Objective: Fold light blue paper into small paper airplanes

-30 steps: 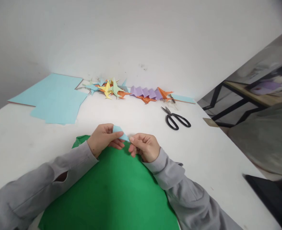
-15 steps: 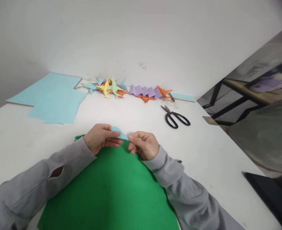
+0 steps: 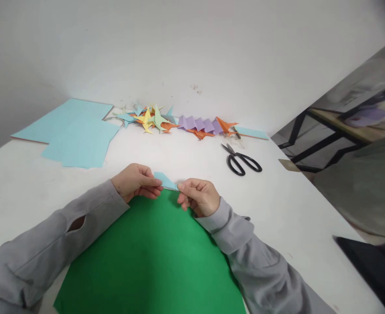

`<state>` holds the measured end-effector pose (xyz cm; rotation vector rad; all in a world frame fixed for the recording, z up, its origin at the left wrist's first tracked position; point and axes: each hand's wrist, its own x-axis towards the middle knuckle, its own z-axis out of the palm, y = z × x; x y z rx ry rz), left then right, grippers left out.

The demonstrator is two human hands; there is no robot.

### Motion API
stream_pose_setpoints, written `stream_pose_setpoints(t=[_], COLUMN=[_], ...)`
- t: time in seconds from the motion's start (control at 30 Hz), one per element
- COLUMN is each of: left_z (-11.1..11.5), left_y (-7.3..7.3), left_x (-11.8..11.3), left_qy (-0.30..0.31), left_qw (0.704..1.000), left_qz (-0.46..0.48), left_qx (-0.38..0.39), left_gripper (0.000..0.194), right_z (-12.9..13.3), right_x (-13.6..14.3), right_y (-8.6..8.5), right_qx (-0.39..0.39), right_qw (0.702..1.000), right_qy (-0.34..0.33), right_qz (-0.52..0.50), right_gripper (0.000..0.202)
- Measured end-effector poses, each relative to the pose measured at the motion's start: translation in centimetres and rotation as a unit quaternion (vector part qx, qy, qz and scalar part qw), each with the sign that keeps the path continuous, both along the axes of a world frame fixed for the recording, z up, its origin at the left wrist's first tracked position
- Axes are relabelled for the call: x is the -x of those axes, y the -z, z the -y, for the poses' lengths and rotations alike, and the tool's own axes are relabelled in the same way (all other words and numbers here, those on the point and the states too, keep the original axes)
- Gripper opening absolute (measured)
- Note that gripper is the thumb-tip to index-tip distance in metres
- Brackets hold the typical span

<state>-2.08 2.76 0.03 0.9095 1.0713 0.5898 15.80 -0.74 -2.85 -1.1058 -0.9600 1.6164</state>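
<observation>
A small folded piece of light blue paper (image 3: 166, 181) is stretched between my hands, just over the far edge of a green sheet (image 3: 153, 253). My left hand (image 3: 139, 182) pinches its left part between thumb and fingers. At the other end, my right hand (image 3: 199, 195) grips the narrow tip with thumb and forefinger. The finer folds of the paper are partly covered by my fingers.
Black-handled scissors (image 3: 240, 160) lie to the right on the white table (image 3: 293, 209). Light blue sheets (image 3: 77, 135) are at the back left. Folded paper shapes (image 3: 153, 118) and a purple pleated strip (image 3: 201, 124) line the wall. A dark flat object (image 3: 362, 261) sits at right.
My left hand has shifted slightly up and left along the blue paper, uncovering more of its middle. My right hand keeps its pinch on the tip. The view has moved a little.
</observation>
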Motion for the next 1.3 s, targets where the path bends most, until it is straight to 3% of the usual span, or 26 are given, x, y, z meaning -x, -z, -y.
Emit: stream_pose_setpoints(t=[0.27, 0.4, 0.47, 0.57, 0.9, 1.1, 1.3], left_z=[0.1, 0.3, 0.9, 2.0, 2.8, 2.9, 2.9], left_y=[-0.1, -0.4, -0.4, -0.2, 0.0, -0.1, 0.2], left_x=[-0.3, -0.7, -1.2, -2.1, -2.4, -2.3, -2.2], left_qy=[-0.032, -0.107, -0.091, -0.005, -0.007, -0.003, 0.007], left_qw=[0.997, 0.990, 0.989, 0.996, 0.997, 0.994, 0.988], left_qz=[0.020, 0.087, 0.108, 0.092, 0.073, 0.113, 0.152], left_qx=[-0.070, -0.015, 0.030, 0.008, -0.012, -0.006, 0.007], left_gripper=[0.024, 0.017, 0.028, 0.040, 0.030, 0.028, 0.031], right_z=[-0.3, -0.2, 0.0, 0.4, 0.7, 0.7, 0.6], right_x=[-0.2, 0.0, 0.3, 0.9, 1.2, 1.5, 1.5], right_y=[0.0, -0.1, -0.3, -0.6, -0.4, -0.8, -0.9], right_qx=[-0.008, -0.027, -0.045, -0.064, -0.033, 0.007, -0.002], right_qw=[1.000, 0.999, 0.998, 0.997, 0.999, 0.999, 0.999], right_qy=[0.005, 0.026, 0.035, 0.035, 0.007, -0.006, 0.006], right_qz=[-0.005, -0.014, -0.007, 0.009, -0.013, -0.041, -0.048], right_gripper=[0.028, 0.028, 0.027, 0.026, 0.026, 0.030, 0.028])
